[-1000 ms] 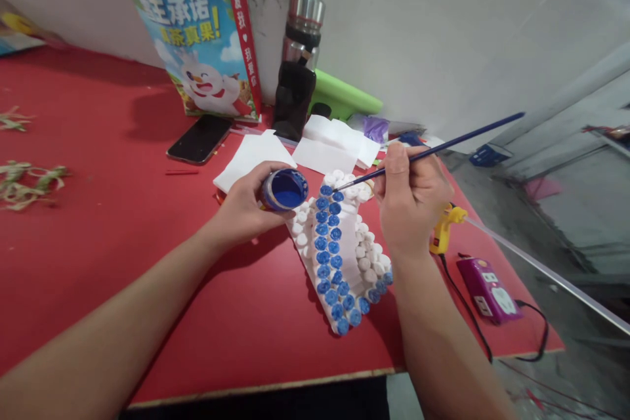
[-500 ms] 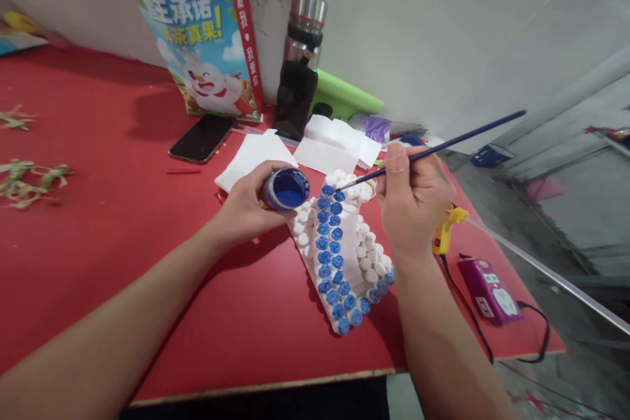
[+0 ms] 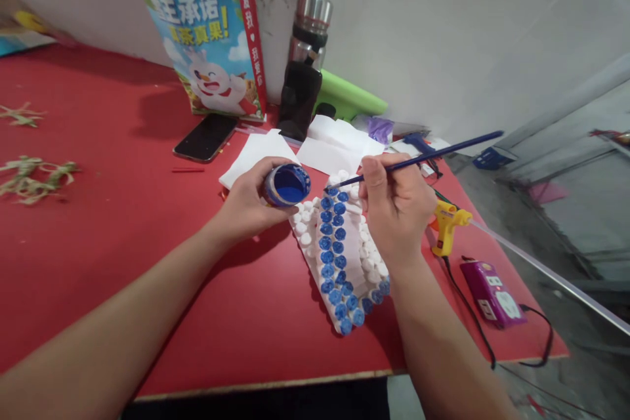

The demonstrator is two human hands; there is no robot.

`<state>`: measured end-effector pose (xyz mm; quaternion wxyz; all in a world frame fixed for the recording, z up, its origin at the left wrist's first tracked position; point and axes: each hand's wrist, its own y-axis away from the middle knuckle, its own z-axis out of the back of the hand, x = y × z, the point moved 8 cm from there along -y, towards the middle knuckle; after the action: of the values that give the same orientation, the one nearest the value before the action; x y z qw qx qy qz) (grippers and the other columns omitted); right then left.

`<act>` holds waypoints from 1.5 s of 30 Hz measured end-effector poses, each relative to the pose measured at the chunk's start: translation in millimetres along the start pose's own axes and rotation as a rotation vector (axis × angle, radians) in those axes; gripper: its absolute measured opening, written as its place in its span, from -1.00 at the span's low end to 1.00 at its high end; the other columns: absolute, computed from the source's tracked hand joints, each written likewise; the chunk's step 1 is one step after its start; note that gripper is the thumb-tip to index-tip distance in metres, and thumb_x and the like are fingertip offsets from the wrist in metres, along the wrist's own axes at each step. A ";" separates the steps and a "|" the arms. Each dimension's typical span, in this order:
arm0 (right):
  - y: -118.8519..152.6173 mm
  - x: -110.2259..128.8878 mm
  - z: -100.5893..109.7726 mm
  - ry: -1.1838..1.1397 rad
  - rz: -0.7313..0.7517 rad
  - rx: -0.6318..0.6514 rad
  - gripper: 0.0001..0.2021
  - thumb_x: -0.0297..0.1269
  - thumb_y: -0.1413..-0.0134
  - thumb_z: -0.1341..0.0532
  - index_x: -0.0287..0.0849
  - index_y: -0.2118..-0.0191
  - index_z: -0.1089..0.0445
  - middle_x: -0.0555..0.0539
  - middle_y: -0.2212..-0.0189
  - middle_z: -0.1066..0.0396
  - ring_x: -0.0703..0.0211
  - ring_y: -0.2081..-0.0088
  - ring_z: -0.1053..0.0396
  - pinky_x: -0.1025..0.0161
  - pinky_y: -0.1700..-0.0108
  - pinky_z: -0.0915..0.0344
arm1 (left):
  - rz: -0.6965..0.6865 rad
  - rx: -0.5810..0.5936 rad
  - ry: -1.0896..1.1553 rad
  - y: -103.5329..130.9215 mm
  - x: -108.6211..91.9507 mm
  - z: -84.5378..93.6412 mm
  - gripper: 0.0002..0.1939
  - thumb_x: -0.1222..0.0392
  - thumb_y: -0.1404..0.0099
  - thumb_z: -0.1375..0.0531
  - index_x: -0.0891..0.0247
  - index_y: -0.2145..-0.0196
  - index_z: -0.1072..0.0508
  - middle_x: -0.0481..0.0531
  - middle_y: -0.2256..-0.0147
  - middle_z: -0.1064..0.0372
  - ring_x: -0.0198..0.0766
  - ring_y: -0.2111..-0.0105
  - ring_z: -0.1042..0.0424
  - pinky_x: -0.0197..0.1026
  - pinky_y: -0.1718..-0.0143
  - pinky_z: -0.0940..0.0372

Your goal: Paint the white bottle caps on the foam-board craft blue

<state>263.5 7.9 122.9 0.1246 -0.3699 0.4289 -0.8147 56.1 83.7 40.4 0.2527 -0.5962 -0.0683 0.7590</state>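
Note:
My left hand (image 3: 249, 200) is wrapped round a small open jar of blue paint (image 3: 287, 185), tilted so its inside shows. In my right hand (image 3: 396, 203) is a thin dark blue paintbrush (image 3: 443, 149), pinched near its lower part. The brush tip rests on or just over the upper end of a blue row on a flat piece (image 3: 353, 256) covered with small round rolls. Two long columns and the near edge of this piece are blue; the other rolls are white. My right hand hides part of its far right side.
Behind the work stand a printed bag (image 3: 211, 39) and a steel bottle (image 3: 310, 33). A phone (image 3: 205, 138) and white paper (image 3: 260, 154) lie nearer. At right are a yellow glue gun (image 3: 447, 226) and a purple power box (image 3: 493, 294). Straw pieces (image 3: 37, 180) lie left.
My right hand has moved left and slightly down with the brush, its tip passing from the right blue column to the top of the left one. The view has shifted slightly.

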 end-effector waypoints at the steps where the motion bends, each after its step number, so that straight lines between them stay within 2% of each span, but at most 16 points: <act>1: -0.4 1.3 0.8 0.010 0.011 -0.004 -0.67 0.01 -0.57 -0.23 -0.07 0.25 -0.40 0.18 0.58 -0.29 0.40 0.61 -0.25 0.32 0.52 -0.20 | -0.008 0.000 0.002 0.0 -0.4 -0.3 -0.44 0.15 -0.13 -0.50 0.20 -0.07 -0.50 0.13 -0.06 -0.61 0.02 -0.07 -0.62 0.02 -0.16 -0.51; 8: -1.7 6.6 7.2 -0.006 0.044 -0.051 -0.71 -0.08 -0.57 -0.25 -0.06 0.26 -0.41 0.19 0.59 -0.27 0.39 0.60 -0.23 0.30 0.50 -0.18 | -0.035 -0.002 0.003 -0.4 -0.7 -1.7 -0.44 0.16 -0.13 -0.51 0.21 -0.07 -0.52 0.12 -0.03 -0.62 -0.01 -0.02 -0.63 -0.04 -0.09 -0.53; 14: -1.1 15.4 -0.7 -0.006 0.120 0.016 -0.72 -0.13 -0.59 -0.23 -0.09 0.25 -0.41 0.16 0.52 -0.35 0.42 0.58 -0.25 0.34 0.49 -0.19 | -0.024 0.002 -0.016 0.0 -0.5 -1.7 -0.44 0.16 -0.13 -0.52 0.21 -0.07 -0.52 0.13 -0.04 -0.62 0.01 -0.03 -0.63 -0.02 -0.10 -0.53; 20: -1.2 17.1 6.1 0.048 0.124 -0.044 -0.71 -0.12 -0.58 -0.24 -0.09 0.26 -0.42 0.19 0.58 -0.29 0.42 0.62 -0.19 0.33 0.52 -0.15 | -0.042 0.010 0.008 0.4 -0.9 -1.8 -0.45 0.17 -0.15 -0.52 0.21 -0.08 -0.52 0.11 -0.05 -0.61 -0.02 -0.05 -0.63 -0.06 -0.12 -0.53; 25: -1.2 18.8 2.2 0.023 0.152 -0.007 -0.74 -0.18 -0.58 -0.25 -0.09 0.26 -0.42 0.17 0.53 -0.34 0.43 0.58 -0.25 0.34 0.48 -0.19 | -0.036 0.013 -0.017 0.2 0.2 -1.6 -0.45 0.17 -0.14 -0.51 0.20 -0.08 -0.51 0.12 -0.05 -0.62 0.00 -0.05 -0.63 -0.03 -0.12 -0.54; 33: -1.5 16.0 6.6 0.081 0.106 -0.050 -0.66 -0.05 -0.58 -0.22 -0.07 0.29 -0.41 0.18 0.60 -0.29 0.39 0.62 -0.22 0.30 0.53 -0.18 | -0.047 0.017 -0.011 0.1 0.0 -2.4 -0.44 0.15 -0.15 -0.52 0.20 -0.08 -0.51 0.13 -0.05 -0.62 0.01 -0.05 -0.63 -0.02 -0.11 -0.54; 36: -2.4 14.4 6.9 0.079 0.108 -0.038 -0.66 -0.07 -0.58 -0.22 -0.08 0.31 -0.40 0.18 0.61 -0.29 0.39 0.62 -0.23 0.30 0.52 -0.19 | -0.043 0.015 -0.019 -0.1 -0.2 -2.1 -0.44 0.16 -0.14 -0.52 0.20 -0.08 -0.51 0.14 -0.06 -0.62 0.03 -0.07 -0.63 0.00 -0.13 -0.53; 42: -2.5 5.9 17.0 0.096 0.036 -0.113 -0.70 -0.08 -0.57 -0.23 -0.07 0.27 -0.43 0.18 0.59 -0.30 0.36 0.60 -0.25 0.26 0.50 -0.21 | -0.028 0.025 -0.016 0.4 0.3 -2.6 -0.44 0.17 -0.14 -0.50 0.22 -0.09 -0.51 0.14 -0.05 -0.61 0.01 -0.06 -0.63 0.00 -0.13 -0.53; 45: -3.1 7.5 13.7 0.055 0.050 -0.083 -0.69 -0.11 -0.57 -0.23 -0.07 0.29 -0.41 0.18 0.60 -0.30 0.37 0.60 -0.24 0.27 0.50 -0.20 | -0.012 0.020 -0.018 0.2 1.9 -2.7 -0.43 0.16 -0.13 -0.50 0.21 -0.09 -0.51 0.16 -0.08 -0.61 0.03 -0.07 -0.62 0.02 -0.14 -0.53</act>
<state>268.4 -2.5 134.1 0.1177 -0.3414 0.4747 -0.8027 58.3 84.0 37.9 0.2627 -0.5863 -0.0666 0.7634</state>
